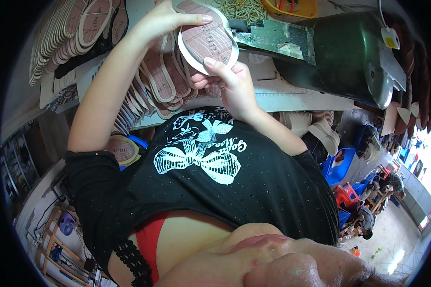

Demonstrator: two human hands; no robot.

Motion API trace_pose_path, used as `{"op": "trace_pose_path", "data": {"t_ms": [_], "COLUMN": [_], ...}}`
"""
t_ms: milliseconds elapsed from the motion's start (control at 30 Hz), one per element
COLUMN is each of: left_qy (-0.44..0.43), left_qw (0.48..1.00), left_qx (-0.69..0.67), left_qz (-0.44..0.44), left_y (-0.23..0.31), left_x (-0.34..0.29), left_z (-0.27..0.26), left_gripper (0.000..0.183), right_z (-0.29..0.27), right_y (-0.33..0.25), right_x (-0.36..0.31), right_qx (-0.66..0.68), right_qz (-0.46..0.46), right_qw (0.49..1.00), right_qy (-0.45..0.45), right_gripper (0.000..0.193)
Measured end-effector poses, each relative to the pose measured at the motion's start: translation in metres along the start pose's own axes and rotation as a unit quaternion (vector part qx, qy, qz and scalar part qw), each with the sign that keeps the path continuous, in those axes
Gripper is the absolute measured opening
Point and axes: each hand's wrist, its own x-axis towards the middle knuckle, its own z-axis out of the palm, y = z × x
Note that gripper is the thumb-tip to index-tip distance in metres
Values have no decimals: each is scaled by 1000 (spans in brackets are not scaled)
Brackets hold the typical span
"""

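Observation:
Both hands hold a shoe insole with a pinkish-brown striped face and a pale rim. My left hand grips its far left edge, the thumb laid over the face and the other fingers mostly hidden. At the near end my right hand pinches it, thumb on top and fingers curled below. The insole's right edge lies beside a small black roller on the arm of a green machine. I cannot tell whether they touch.
Stacked insoles fill the far left, and more insoles lie below my hands. Tan loops and a yellow tray are at the back. A blue bin stands at right, with people beyond.

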Motion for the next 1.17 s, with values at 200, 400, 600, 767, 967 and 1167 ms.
{"op": "trace_pose_path", "data": {"t_ms": [200,400,600,767,967,1167], "left_qy": [-219,-319,-266,-263,-226,-187], "left_qw": [955,946,958,962,971,978], "left_qx": [112,30,87,60,70,-59], "left_qz": [168,56,69,47,-23,-66], "left_y": [12,5,-6,-6,7,4], "left_x": [50,51,25,-7,-43,-65], "left_z": [-31,-45,-49,-44,-27,9], "left_gripper": [54,35,30,30,38,37], "right_z": [5,-1,-3,-5,-6,-9], "right_y": [-10,-13,-16,-15,-12,-9], "right_x": [18,25,26,29,30,10], "right_qx": [36,-8,-3,-2,21,-148], "right_qz": [-41,-55,-60,-51,-83,-97], "right_qw": [998,998,998,998,996,982], "right_qy": [30,17,2,20,18,-63], "right_gripper": [26,38,40,38,31,43]}}
